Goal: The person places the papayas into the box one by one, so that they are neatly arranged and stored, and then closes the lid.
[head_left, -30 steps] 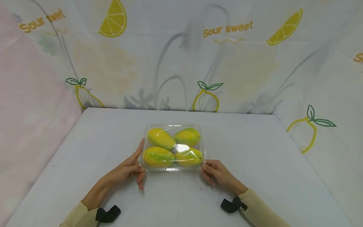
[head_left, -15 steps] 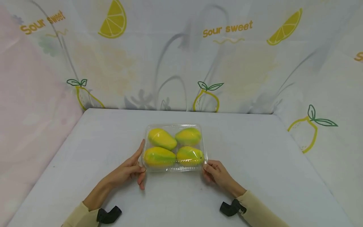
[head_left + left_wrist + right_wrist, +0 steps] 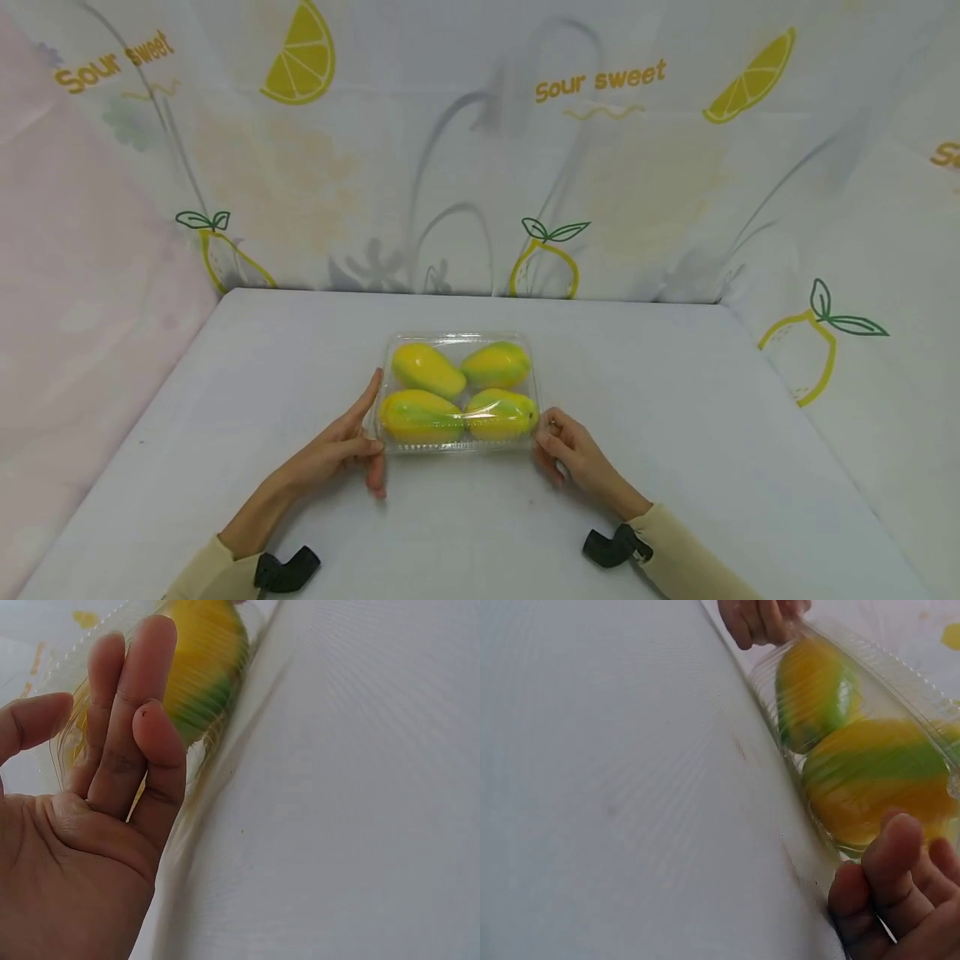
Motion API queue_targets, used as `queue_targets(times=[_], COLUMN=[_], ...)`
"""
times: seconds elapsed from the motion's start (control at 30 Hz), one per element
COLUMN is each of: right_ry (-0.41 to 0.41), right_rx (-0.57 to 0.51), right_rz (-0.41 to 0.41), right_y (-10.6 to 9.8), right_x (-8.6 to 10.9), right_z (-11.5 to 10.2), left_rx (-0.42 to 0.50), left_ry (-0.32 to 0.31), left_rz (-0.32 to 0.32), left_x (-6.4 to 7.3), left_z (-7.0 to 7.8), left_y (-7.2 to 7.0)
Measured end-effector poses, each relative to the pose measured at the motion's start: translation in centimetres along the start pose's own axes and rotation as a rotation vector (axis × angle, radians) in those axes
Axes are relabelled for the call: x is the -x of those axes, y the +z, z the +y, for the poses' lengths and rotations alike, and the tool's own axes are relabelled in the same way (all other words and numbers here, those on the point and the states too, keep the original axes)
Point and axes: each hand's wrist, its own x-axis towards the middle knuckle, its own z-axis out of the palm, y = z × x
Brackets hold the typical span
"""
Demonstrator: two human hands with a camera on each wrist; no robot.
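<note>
A clear plastic clamshell box (image 3: 465,447) stands on the white table, its lid lying over several yellow-green, mango-like fruits (image 3: 422,415). My left hand (image 3: 341,442) holds the box's front left corner, thumb at the front edge and index finger stretched along the left side. In the left wrist view, the other fingers (image 3: 150,660) stand upright beside the clear wall. My right hand (image 3: 573,454) pinches the front right corner, with thumb and bent index finger right at the rim. The right wrist view shows its curled fingertips (image 3: 896,840) close to the box wall.
The white tabletop (image 3: 675,400) stretches around the box on all sides. Behind it hangs a cloth backdrop (image 3: 465,167) printed with lemons and lettering. A black wrist mount (image 3: 288,571) sits at the left sleeve, and another mount (image 3: 617,546) at the right.
The right hand's index finger has risen and bent at the box's right side. The box's right edge shifted slightly right, then back left. The left hand has hardly moved.
</note>
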Motion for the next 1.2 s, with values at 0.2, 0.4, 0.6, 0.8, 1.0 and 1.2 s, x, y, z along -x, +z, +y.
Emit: queue_targets(times=[0.2,0.4,0.6,0.8,1.0,1.2], right_ry=[-0.048,-0.074,-0.087,-0.092,-0.105,-0.113], right_rx=[0.080,0.072,0.129,0.149,0.141,0.145], right_rz=[0.146,0.167,0.159,0.157,0.151,0.149], right_y=[-0.01,-0.03,-0.12,-0.14,-0.15,-0.11], right_x=[-0.08,-0.08,-0.14,-0.11,-0.03,-0.02], right_z=[0.15,0.37,0.61,0.61,0.59,0.54], left_rx=[-0.037,-0.061,-0.056,-0.036,-0.023,-0.025], left_ry=[0.001,-0.010,0.001,0.010,0.011,0.024], left_rz=[0.024,0.046,0.045,0.039,0.035,0.031], left_x=[-0.09,-0.04,-0.06,-0.11,-0.10,0.00], left_z=[0.00,0.04,-0.01,-0.02,-0.05,-0.20], left_y=[0.03,0.09,0.07,0.07,0.15,0.02])
